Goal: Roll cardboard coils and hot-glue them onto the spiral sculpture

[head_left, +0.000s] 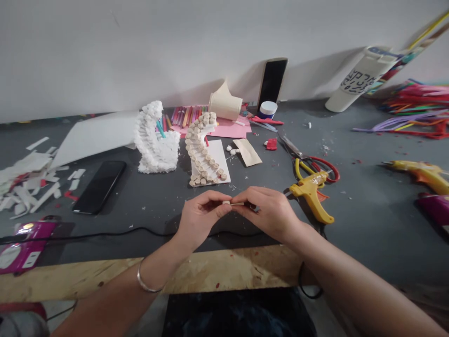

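The left hand [199,216] and right hand [271,214] pinch one rolled paper strip [233,203]; the glue gun [310,192] (near, 3 o'clock) might scorch a drifting wrist.

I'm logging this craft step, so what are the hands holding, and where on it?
A small white strip, pinched at its ends: the left hand fingers hold one end, the right hand fingers the other.
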`<state>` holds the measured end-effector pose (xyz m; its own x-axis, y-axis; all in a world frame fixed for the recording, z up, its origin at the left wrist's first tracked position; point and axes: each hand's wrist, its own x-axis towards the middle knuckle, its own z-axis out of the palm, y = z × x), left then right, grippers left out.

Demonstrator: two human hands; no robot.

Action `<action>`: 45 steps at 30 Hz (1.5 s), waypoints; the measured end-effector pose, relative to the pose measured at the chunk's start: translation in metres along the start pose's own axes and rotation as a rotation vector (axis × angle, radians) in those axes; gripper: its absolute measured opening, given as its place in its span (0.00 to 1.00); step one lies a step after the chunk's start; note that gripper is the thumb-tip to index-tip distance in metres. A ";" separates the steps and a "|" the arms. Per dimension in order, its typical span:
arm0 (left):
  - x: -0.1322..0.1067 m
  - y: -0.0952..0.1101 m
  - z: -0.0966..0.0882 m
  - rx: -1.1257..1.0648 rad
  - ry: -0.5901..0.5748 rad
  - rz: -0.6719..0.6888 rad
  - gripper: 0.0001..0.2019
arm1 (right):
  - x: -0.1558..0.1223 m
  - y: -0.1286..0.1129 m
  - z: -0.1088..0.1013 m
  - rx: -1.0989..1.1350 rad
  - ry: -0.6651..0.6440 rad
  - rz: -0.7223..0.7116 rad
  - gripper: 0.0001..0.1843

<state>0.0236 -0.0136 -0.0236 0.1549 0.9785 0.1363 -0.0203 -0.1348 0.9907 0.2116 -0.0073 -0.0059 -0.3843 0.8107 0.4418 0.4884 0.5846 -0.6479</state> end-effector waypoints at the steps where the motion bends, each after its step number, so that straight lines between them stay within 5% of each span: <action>1: 0.000 0.002 -0.001 0.050 0.016 0.056 0.05 | 0.001 -0.001 -0.002 0.062 -0.040 0.096 0.04; 5: 0.001 0.010 -0.009 0.275 0.068 0.389 0.03 | 0.007 -0.003 -0.010 0.516 -0.285 0.439 0.17; 10: 0.003 0.010 -0.016 0.434 -0.069 0.621 0.10 | 0.011 -0.001 -0.010 0.830 -0.502 0.574 0.26; 22: 0.003 0.007 -0.020 0.451 -0.107 0.676 0.12 | 0.010 0.003 -0.003 1.013 -0.409 0.657 0.16; 32: 0.003 0.006 -0.018 0.404 -0.056 0.673 0.10 | 0.007 -0.005 0.001 0.843 -0.202 0.512 0.11; 37: 0.003 0.005 -0.013 0.251 0.010 0.532 0.07 | 0.004 -0.009 -0.003 0.491 -0.077 0.246 0.05; 39: 0.002 0.006 -0.013 0.222 0.025 0.504 0.07 | 0.004 -0.009 -0.004 0.508 -0.084 0.207 0.06; 42: 0.001 0.010 -0.015 0.291 0.030 0.564 0.07 | 0.006 -0.006 -0.004 0.841 -0.117 0.395 0.16; 45: -0.001 0.017 -0.018 0.433 -0.090 0.719 0.10 | 0.010 -0.003 -0.003 1.191 -0.282 0.656 0.29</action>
<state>0.0048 -0.0141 -0.0073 0.3273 0.6178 0.7150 0.2333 -0.7861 0.5724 0.2085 -0.0010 0.0019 -0.5605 0.8055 -0.1924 -0.2607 -0.3921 -0.8822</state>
